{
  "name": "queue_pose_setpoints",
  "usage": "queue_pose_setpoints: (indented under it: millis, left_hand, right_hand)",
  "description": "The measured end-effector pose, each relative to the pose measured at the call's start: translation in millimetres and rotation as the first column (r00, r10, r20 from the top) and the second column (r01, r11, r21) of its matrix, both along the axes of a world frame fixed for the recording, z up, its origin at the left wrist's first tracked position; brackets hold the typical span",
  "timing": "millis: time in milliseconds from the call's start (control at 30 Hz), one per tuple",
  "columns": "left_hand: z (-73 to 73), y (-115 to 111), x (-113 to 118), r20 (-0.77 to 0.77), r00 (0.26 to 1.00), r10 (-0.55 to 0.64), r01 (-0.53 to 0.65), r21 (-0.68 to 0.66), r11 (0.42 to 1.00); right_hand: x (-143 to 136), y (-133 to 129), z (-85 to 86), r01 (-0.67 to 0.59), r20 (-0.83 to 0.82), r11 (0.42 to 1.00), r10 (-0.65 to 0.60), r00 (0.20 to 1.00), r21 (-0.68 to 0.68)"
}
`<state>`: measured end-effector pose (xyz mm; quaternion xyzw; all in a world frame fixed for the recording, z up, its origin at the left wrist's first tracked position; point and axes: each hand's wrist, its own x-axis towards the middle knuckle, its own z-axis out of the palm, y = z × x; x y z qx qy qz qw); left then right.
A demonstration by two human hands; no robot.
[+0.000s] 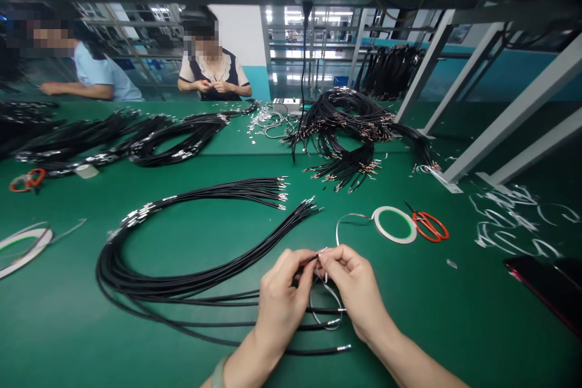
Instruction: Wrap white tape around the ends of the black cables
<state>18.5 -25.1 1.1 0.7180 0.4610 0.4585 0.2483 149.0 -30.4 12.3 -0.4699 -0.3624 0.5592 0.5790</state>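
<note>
Both my hands meet over the front middle of the table. My left hand (284, 291) pinches a thin black cable (310, 259) close to its bare, silvery end. Fingertips of my right hand (354, 285) close at that same end, on a narrow white tape strip (337, 233). The strip runs back to a tape roll (378, 229) with a green inside, and a loop of it hangs below my hands. A curved bundle of black cables (182, 286) lies to the left. Several single cable ends (342, 348) pass under my hands. What lies between the fingertips is partly hidden.
Orange-handled scissors (430, 226) lie beside the roll. Tape scraps (518, 236) and a dark phone (545, 288) are at the right. Cable heaps (341, 112) and a small white box (286, 105) stand farther back. Grey metal legs (491, 124) rise right. Two people sit opposite.
</note>
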Motion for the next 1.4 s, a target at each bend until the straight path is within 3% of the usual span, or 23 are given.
queue_pose_setpoints:
  millis: [567, 800, 1033, 1267, 1400]
  left_hand:
    - [1.1, -1, 0, -0.039, 0.999, -0.038, 0.039, 0.024, 0.999]
    - [3.8, 1, 0, 0.023, 1.000, -0.014, 0.014, -0.007, 1.000]
    - [2.5, 3, 0, 0.169, 0.986, 0.005, 0.032, -0.218, 0.975]
    - [2.1, 9, 1, 0.393, 0.917, 0.073, 0.123, -0.452, 0.883]
    - [5.6, 11, 1, 0.459, 0.883, 0.095, 0.175, -0.511, 0.842]
  right_hand:
    - [1, 0, -2.3, 0.007, 0.015, 1.000, -0.008, 1.000, 0.030]
    - [1, 1, -2.3, -0.002, 0.021, 1.000, 0.001, 1.000, 0.023]
    - [2, 1, -3.3, -0.017, 0.084, 1.000, 0.017, 0.996, 0.005]
    - [1, 2, -5.8, -0.037, 0.089, 0.999, 0.034, 0.995, 0.036]
    - [0, 2, -8.4, -0.045, 0.078, 0.997, 0.041, 0.996, 0.056]
